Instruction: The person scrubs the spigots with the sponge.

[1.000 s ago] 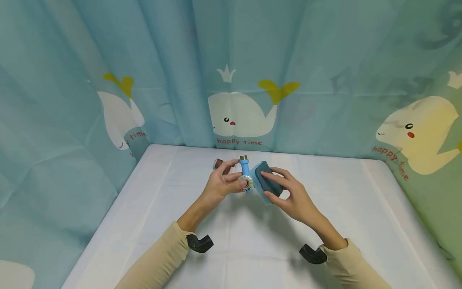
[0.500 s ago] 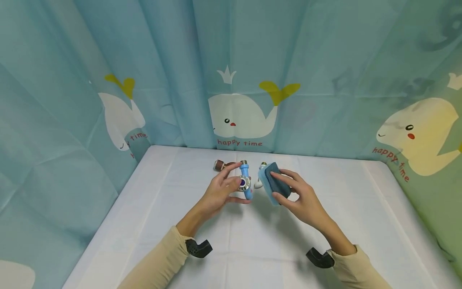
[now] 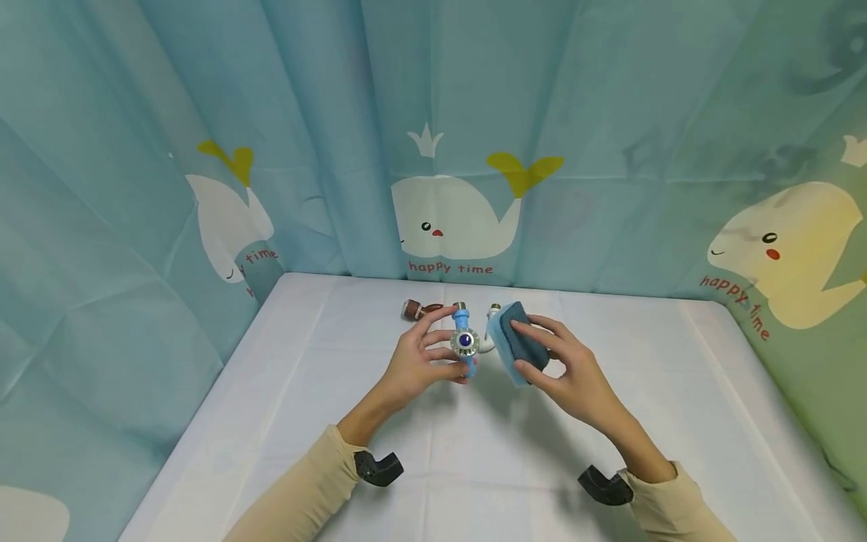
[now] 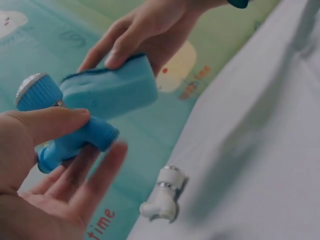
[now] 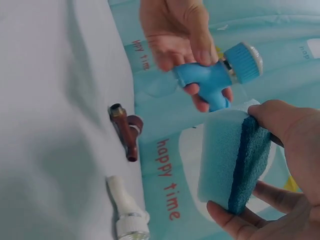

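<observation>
Has shifted slightly rightward from one second before with the sponge point(image 3: 527, 339), pinched in the right hand point(image 3: 572, 369), and grips the blue valve point(image 3: 464, 342) in the left hand point(image 3: 415, 361), just left of the sponge without touching, with long axis nearly vertical in head view.

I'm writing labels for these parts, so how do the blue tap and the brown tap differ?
Colour: the blue tap is bright blue, the brown tap reddish brown.
Place: the left hand holds the blue tap up; the brown tap lies on the table.
Pose: in the head view, the blue tap's knob faces the camera; the brown tap's points left.
Both have a pipe-like body with a round knob.
</observation>
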The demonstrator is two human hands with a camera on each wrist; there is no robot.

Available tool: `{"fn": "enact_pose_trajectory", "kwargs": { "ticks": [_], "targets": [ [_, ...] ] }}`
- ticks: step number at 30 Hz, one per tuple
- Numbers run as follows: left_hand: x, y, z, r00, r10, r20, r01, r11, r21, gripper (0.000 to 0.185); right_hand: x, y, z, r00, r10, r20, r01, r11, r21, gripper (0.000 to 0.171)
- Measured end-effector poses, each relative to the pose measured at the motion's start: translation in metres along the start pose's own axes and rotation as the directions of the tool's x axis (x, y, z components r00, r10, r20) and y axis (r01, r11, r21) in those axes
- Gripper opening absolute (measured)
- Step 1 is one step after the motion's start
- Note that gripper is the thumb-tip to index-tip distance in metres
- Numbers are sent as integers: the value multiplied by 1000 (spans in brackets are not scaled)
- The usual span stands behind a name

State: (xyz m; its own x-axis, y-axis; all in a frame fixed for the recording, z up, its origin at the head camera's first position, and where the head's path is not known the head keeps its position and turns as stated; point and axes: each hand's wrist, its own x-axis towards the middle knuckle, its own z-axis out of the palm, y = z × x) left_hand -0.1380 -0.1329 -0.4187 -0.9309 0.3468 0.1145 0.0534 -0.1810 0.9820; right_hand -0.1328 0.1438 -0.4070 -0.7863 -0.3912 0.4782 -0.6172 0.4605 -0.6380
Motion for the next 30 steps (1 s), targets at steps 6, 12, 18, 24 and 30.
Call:
{"fn": "enact_pose_trajectory", "kwargs": {
  "ticks": [6, 12, 18, 24, 30],
  "targets": [
    [0, -2, 1, 999, 46, -2, -46, 999, 16, 87, 4, -7, -7, 999, -32, -21, 32, 999, 0, 60],
    [-1, -6, 0, 999, 48, -26, -45, 992, 117, 62, 8, -12, -12, 998, -58, -20, 58, 998, -10, 61],
    [1, -8, -3, 998, 62, -33, -55, 981, 187, 49, 23, -26, -21, 990, -138, 7, 138, 989, -53, 62],
    [4, -4, -3, 998, 57, 1, -56, 978, 199, 46, 41, -41, -22, 956, -230, 184, 258, 955, -147, 55],
    [4, -4, -4, 1000, 30, -3, -29, 970, 243, 45, 46, -39, -26, 953, -204, 223, 251, 945, -211, 54]
  ]
}}
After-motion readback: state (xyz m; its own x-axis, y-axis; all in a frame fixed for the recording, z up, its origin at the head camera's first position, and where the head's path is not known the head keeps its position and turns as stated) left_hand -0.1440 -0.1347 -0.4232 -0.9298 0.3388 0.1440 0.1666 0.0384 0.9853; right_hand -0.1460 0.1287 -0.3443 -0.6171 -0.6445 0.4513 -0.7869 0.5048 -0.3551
